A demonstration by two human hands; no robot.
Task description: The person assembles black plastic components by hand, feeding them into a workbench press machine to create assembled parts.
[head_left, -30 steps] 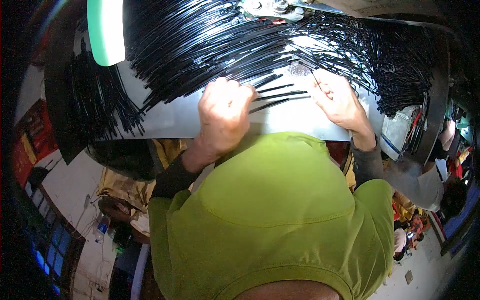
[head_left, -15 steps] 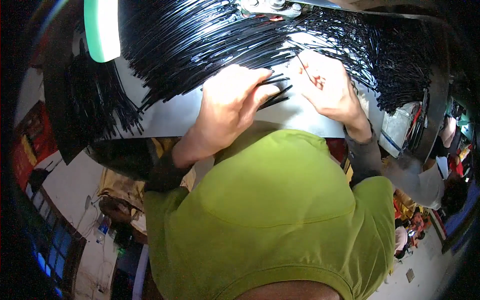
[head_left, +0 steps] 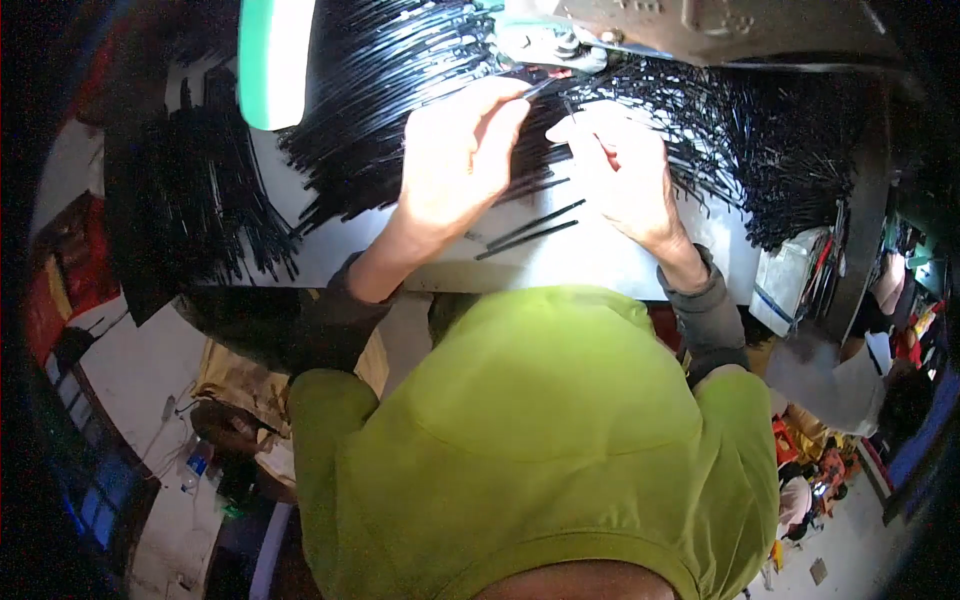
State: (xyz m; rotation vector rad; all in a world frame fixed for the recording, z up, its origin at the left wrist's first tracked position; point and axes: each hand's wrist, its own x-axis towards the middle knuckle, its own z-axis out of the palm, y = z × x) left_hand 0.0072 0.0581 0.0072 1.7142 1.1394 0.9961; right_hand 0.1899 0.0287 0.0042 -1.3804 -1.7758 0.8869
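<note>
We see the left hand (head_left: 455, 165) pinching one black rod (head_left: 540, 85) at twelve o'clock; right hand (head_left: 625, 175) fingers pressed together beside it. Two rods (head_left: 530, 232) lie sorted on the table (head_left: 600, 260); the heap (head_left: 380, 90) remains.

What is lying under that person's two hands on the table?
Thin black rods on a grey table. The left hand and right hand cover whatever lies directly beneath.

green tube (head_left: 272, 60) upper left | white container (head_left: 790, 290) right | bottle (head_left: 196, 466) on floor
</note>
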